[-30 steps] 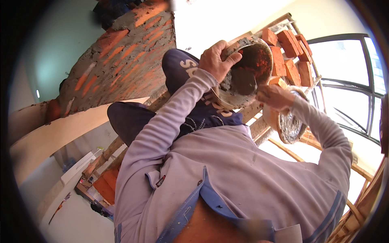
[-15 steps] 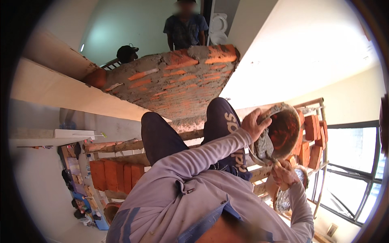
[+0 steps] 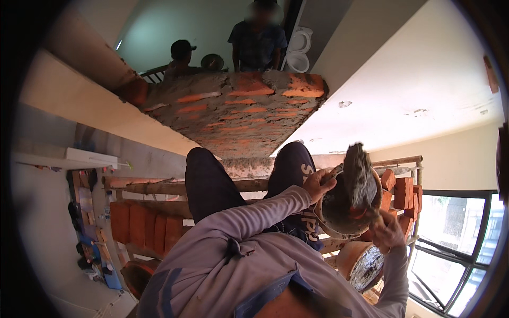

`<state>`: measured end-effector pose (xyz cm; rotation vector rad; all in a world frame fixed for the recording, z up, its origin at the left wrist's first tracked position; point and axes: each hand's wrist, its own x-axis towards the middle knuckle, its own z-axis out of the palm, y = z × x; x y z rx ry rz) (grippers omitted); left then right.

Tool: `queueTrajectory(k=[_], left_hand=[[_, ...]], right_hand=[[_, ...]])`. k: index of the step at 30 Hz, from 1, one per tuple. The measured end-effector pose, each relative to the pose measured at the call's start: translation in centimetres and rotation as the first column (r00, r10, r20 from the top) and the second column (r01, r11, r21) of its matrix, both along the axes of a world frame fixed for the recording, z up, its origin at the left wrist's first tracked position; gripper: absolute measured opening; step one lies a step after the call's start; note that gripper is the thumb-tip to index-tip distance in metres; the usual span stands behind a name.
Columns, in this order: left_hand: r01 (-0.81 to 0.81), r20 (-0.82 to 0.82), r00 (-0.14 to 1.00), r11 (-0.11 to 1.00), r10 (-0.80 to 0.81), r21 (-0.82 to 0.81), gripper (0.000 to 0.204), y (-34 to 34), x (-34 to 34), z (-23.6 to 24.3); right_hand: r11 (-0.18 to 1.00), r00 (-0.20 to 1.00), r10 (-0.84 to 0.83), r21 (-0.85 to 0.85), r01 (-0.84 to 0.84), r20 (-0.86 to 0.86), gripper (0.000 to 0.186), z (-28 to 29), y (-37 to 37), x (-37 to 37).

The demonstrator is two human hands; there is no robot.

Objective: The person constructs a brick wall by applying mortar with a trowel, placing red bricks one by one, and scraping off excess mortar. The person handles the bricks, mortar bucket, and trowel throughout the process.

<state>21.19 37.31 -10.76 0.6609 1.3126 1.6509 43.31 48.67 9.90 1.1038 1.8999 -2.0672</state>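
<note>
- My left hand (image 3: pixel 319 185) is clenched on the near-left rim of a bucket (image 3: pixel 338 214), thumb lying over the edge.
- My right hand (image 3: pixel 388 233) is wrapped around the handle of a trowel (image 3: pixel 376 219); its blade is mostly hidden under a long heap of grey mortar (image 3: pixel 358 174).
- That loaded trowel is over the bucket's mouth, the heap's far end reaching past the rim.
- The bucket sits just right of my knee, in dark trousers (image 3: pixel 289 172).
- A second bucket (image 3: pixel 348 258), with greyish, shiny contents, is near my right forearm.
- Red bricks (image 3: pixel 404 193) are stacked just beyond the first bucket; more bricks (image 3: pixel 140 222) stand in a row at my left.
- Ahead of my knees rises a brick wall (image 3: pixel 233 116) smeared with mortar.
- Beyond it are two people, one in a dark shirt (image 3: pixel 258 45), the other in a cap (image 3: pixel 182 49).
</note>
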Motion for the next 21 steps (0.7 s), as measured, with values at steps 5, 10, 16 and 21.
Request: queueTrajectory(k=[5,10,16,21], left_hand=[[0.079,-0.089,0.993,0.996,-0.083,-0.044,0.042,-0.4,-0.6,1.9],[0.174,-0.119,0.974,0.975,-0.190,-0.136,0.045,-0.6,-1.3,1.8],[0.229,-0.115,0.964,0.969,-0.239,-0.093,0.053,-0.6,-1.8,1.5],[0.115,-0.028,0.993,0.992,-0.114,0.056,0.057,0.0,-0.6,-0.5]], right_hand=[[0.966,0.957,0.259,0.037,-0.256,-0.129,0.045,-0.2,5.9,-12.6],[0.787,0.813,0.581,0.290,-0.545,-0.049,0.030,-0.9,7.2,-29.2],[0.073,0.489,0.869,0.997,0.022,-0.074,0.034,-11.2,6.9,-40.1],[-0.270,0.763,0.634,0.960,0.070,0.122,0.050,-7.8,1.2,-39.9]])
